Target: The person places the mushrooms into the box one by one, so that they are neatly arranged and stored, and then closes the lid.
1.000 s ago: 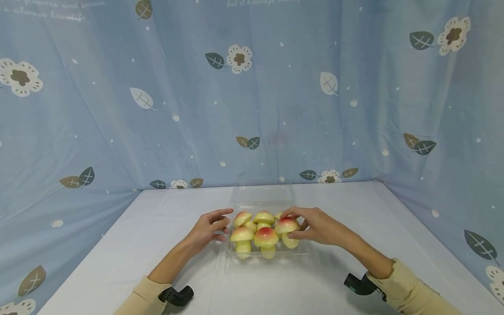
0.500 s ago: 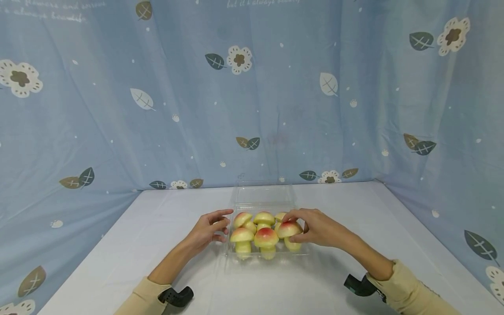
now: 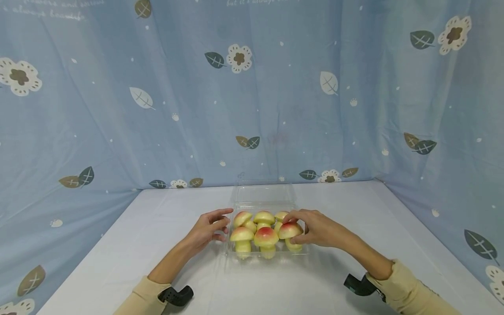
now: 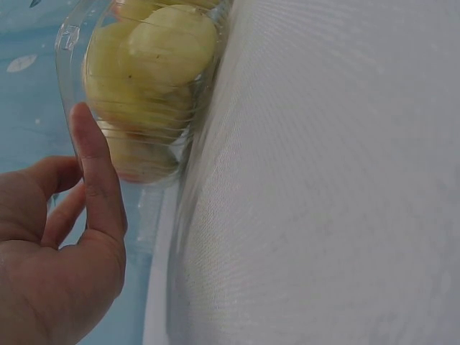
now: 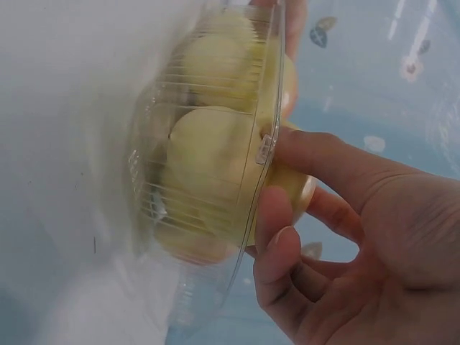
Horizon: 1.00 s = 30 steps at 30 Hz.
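A clear plastic clamshell box (image 3: 251, 254) stands in the middle of the table in the head view, its clear lid (image 3: 264, 195) folded back. Several yellow model mushrooms with reddish caps, such as the front middle mushroom (image 3: 266, 236), sit inside in two rows. My right hand (image 3: 320, 228) holds the front right mushroom (image 3: 290, 229) by its cap, with thumb and fingers around it. In the right wrist view, that mushroom (image 5: 295, 188) is partly hidden behind the fingers. At the box's left side, my left hand (image 3: 208, 227) touches the rim with loosely bent fingers.
A white cloth covers the table (image 3: 252, 288). Behind it hangs a blue curtain (image 3: 275, 105) printed with leaves and flowers. Black wrist mounts (image 3: 176, 296) are worn near both sleeves.
My right hand has shifted slightly right with the front right mushroom, which now sits a little lower in the box. More of the back right mushroom shows. My left hand has not moved.
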{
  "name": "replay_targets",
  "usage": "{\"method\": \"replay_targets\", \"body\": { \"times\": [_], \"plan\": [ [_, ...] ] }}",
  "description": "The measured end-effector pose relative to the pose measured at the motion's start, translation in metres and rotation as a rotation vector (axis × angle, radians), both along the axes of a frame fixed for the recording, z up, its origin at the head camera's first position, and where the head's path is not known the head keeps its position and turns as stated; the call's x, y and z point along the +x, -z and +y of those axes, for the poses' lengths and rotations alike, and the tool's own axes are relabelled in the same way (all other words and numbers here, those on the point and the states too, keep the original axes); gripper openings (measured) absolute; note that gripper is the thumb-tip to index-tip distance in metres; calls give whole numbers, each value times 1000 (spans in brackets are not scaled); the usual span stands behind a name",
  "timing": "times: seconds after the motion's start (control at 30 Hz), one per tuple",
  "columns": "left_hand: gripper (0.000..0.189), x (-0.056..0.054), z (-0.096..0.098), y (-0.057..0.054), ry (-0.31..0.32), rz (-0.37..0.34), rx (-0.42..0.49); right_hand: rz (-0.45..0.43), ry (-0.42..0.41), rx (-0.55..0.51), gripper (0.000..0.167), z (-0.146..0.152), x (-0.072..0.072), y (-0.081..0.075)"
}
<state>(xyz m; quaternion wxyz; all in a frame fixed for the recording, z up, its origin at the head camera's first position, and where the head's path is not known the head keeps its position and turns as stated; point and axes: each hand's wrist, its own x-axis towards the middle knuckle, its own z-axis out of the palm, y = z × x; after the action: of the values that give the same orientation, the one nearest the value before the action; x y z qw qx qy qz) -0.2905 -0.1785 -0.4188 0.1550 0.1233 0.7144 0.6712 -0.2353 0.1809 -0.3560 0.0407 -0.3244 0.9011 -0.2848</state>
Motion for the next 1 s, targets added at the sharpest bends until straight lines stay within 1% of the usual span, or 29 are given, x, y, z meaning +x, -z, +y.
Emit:
{"method": "replay_targets", "body": {
  "times": [0.33,0.57,0.8,1.0],
  "plan": [
    [54,1,0,0,3,1,0,-51,7,16,47,1,3,-9],
    [54,0,0,0,0,4,-8,-118,-29,-8,48,8,0,-10],
    [54,0,0,-1,-7,-6,1,-133,-49,-17,48,9,-1,-12],
    [53,1,1,-2,-12,-6,3,-145,-33,-9,49,9,-1,-14]
  ]
}}
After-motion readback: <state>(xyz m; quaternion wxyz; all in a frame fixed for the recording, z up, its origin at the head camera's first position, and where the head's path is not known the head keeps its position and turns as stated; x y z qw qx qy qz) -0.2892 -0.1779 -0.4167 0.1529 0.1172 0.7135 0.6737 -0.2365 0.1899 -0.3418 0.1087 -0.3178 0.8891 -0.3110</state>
